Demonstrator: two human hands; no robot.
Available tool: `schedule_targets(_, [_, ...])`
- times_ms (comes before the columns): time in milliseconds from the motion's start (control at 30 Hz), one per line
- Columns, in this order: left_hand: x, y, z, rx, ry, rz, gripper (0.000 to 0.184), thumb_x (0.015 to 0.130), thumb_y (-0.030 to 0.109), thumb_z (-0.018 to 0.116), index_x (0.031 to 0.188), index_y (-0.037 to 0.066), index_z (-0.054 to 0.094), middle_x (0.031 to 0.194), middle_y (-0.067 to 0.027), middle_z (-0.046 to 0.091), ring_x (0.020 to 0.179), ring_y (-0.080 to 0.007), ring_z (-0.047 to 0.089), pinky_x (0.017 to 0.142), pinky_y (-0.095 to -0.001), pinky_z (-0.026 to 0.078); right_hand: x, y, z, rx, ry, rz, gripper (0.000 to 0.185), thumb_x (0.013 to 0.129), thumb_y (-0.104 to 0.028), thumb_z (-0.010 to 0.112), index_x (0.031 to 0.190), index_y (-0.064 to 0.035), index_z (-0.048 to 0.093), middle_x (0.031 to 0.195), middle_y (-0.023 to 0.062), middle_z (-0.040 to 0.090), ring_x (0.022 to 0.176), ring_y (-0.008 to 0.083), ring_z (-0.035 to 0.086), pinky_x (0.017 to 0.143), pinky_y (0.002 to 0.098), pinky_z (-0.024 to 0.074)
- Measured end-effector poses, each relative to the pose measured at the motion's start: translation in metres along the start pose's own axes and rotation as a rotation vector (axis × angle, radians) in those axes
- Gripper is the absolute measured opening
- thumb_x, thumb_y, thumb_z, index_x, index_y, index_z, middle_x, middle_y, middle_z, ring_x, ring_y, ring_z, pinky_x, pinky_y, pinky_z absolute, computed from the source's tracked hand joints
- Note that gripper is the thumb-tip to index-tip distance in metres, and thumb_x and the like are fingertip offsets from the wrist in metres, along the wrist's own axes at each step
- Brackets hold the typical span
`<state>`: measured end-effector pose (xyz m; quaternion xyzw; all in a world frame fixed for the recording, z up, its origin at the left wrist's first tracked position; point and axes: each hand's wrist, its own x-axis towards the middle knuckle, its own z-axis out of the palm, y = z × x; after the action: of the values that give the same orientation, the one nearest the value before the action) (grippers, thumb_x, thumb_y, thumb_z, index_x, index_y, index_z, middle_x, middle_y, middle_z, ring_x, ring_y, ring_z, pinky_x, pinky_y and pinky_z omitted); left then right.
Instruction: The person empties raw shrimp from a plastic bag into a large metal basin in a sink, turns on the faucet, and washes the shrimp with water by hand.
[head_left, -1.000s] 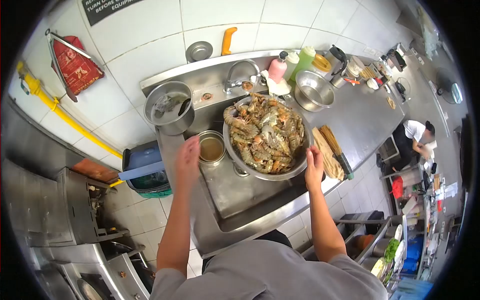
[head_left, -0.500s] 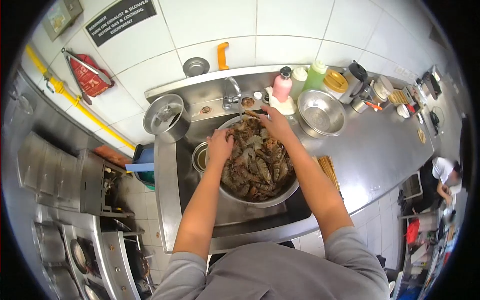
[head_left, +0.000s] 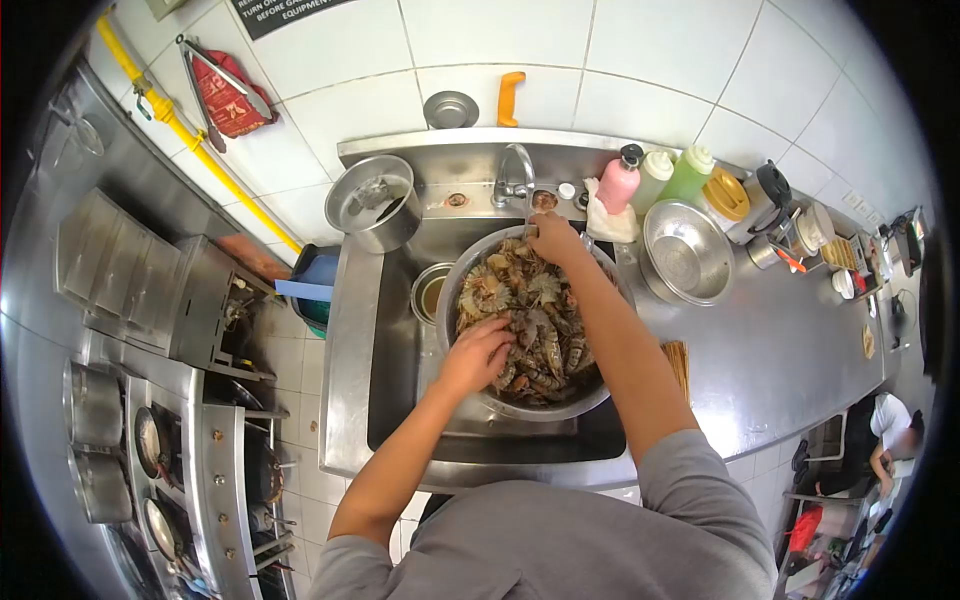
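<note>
A large metal bowl [head_left: 452, 290] heaped with raw shrimp [head_left: 548, 350] sits in the steel sink [head_left: 395, 385]. My left hand [head_left: 478, 358] lies on the shrimp at the near left side of the bowl, fingers stretched out and a little apart. At the bowl's far side, under the faucet [head_left: 515, 175], my right hand [head_left: 556, 240] has its fingers curled downward at the shrimp. What those fingers hold, if anything, is hidden. Beside the bowl on the left stands a smaller metal bowl [head_left: 430, 292] with brownish liquid.
A deep pot [head_left: 375, 225] stands on the sink's left corner. To the right are an empty steel bowl [head_left: 688, 252], a pink bottle [head_left: 619, 182], a green squeeze bottle [head_left: 688, 172] and a bundle of thin sticks [head_left: 677, 368]. Another person [head_left: 885, 430] is at far right.
My left hand has moved from the bowl's far left rim toward me, onto the shrimp. My right hand stays at the far side, its fingers now more curled. The camera view has shifted.
</note>
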<state>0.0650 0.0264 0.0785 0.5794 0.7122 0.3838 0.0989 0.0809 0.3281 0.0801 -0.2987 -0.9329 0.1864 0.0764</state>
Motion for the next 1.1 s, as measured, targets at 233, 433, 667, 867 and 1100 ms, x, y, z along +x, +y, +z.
schedule_targets(233, [-0.014,0.004,-0.003,0.036,0.107,0.068,0.013,0.088,0.012,0.068,0.098,0.003,0.071,0.123,-0.0129,0.066,0.121,-0.0340,0.058,0.101,-0.0458,0.045,-0.013,-0.018,-0.003,-0.022,0.021,-0.292,0.033,0.081,-0.028,0.070,0.106,-0.0056,0.067,0.097,0.0170,0.069,0.094,0.0364,0.066,0.084,0.0462,0.0519])
schedule_targets(433, [-0.009,0.003,0.003,-0.137,0.347,-0.100,0.011,0.089,0.010,0.066,0.096,0.002,0.070,0.118,-0.0149,0.066,0.117,-0.0365,0.058,0.097,-0.0443,0.046,0.007,-0.016,-0.028,0.550,-0.043,-0.128,0.031,0.087,-0.033,0.071,0.089,-0.0017,0.071,0.080,0.0138,0.071,0.073,0.0262,0.066,0.071,0.0385,0.0530])
schedule_targets(667, [0.017,-0.012,-0.003,-0.255,0.392,-0.154,0.015,0.098,0.007,0.056,0.108,0.001,0.066,0.117,-0.0163,0.064,0.110,-0.0326,0.061,0.094,-0.0381,0.049,0.004,-0.042,-0.048,1.363,-0.185,0.160,0.021,0.096,-0.021,0.064,0.104,-0.0008,0.065,0.088,0.0061,0.065,0.080,0.0166,0.065,0.071,0.0294,0.0551])
schedule_targets(867, [0.109,-0.043,0.005,-0.286,0.300,-0.166,0.021,0.102,0.012,0.051,0.116,0.002,0.065,0.107,-0.0083,0.067,0.091,-0.0187,0.064,0.083,-0.0315,0.052,-0.020,-0.038,-0.081,1.356,-0.347,0.074,0.028,0.100,-0.018,0.059,0.120,0.0024,0.062,0.109,0.0101,0.069,0.095,0.0183,0.068,0.083,0.0310,0.0562])
schedule_targets(1100, [0.218,-0.038,0.027,-0.976,0.206,-0.508,0.022,0.102,0.022,0.055,0.105,0.002,0.064,0.081,-0.0024,0.061,0.067,-0.0095,0.056,0.057,-0.0247,0.047,-0.124,-0.021,-0.129,1.154,-0.127,0.176,0.030,0.099,-0.014,0.056,0.125,0.0019,0.061,0.098,0.0083,0.070,0.081,0.0142,0.066,0.072,0.0256,0.0531])
